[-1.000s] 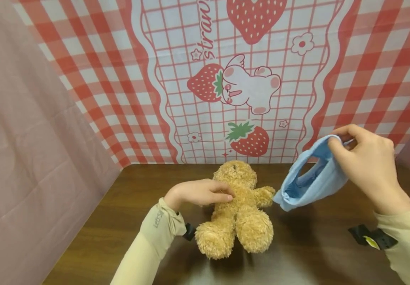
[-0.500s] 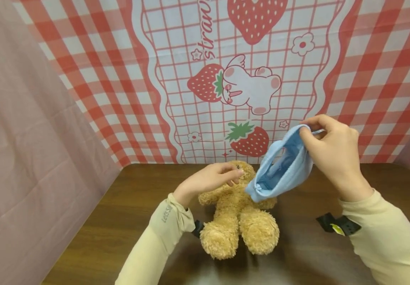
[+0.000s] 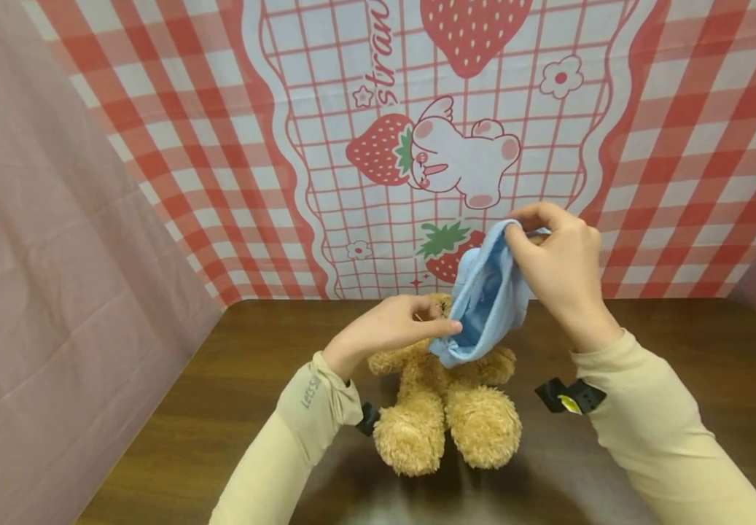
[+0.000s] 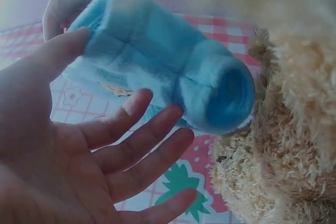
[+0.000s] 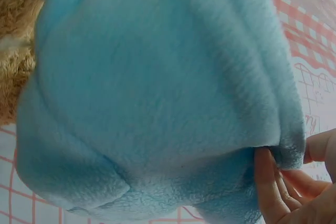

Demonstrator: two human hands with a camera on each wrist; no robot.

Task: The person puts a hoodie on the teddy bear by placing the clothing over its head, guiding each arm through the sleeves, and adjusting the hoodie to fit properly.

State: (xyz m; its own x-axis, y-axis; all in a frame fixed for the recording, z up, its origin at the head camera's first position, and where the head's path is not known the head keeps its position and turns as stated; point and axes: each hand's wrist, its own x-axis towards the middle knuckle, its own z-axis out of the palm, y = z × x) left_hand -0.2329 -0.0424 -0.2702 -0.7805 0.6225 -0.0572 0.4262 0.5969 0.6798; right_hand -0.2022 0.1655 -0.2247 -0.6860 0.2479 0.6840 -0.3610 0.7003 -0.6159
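A light-blue fleecy doll shirt (image 3: 514,300) hangs over the chest of a tan plush bear (image 3: 417,430), its wide opening facing the person. My right hand (image 3: 561,266) pinches the shirt's upper rim between thumb and fingers. My left hand (image 3: 384,326) is at the lower left of the opening. In the left wrist view, its thumb meets the rim while the other fingers stay spread and extended below the cloth; a short sleeve (image 4: 231,95) points toward the bear. The bear lies on its back, feet toward the person, its head and chest partly covered by the shirt and left hand.
The brown wooden table (image 3: 220,437) reaches back to a red-and-white checked cloth (image 3: 181,146) with strawberry prints. A pink curtain (image 3: 36,292) hangs along the left side. Black straps hold cameras at both wrists.
My right hand has carried the shirt leftward from beside the bear to over its chest. My left hand has lifted off the bear's body and moved right to the shirt's rim.
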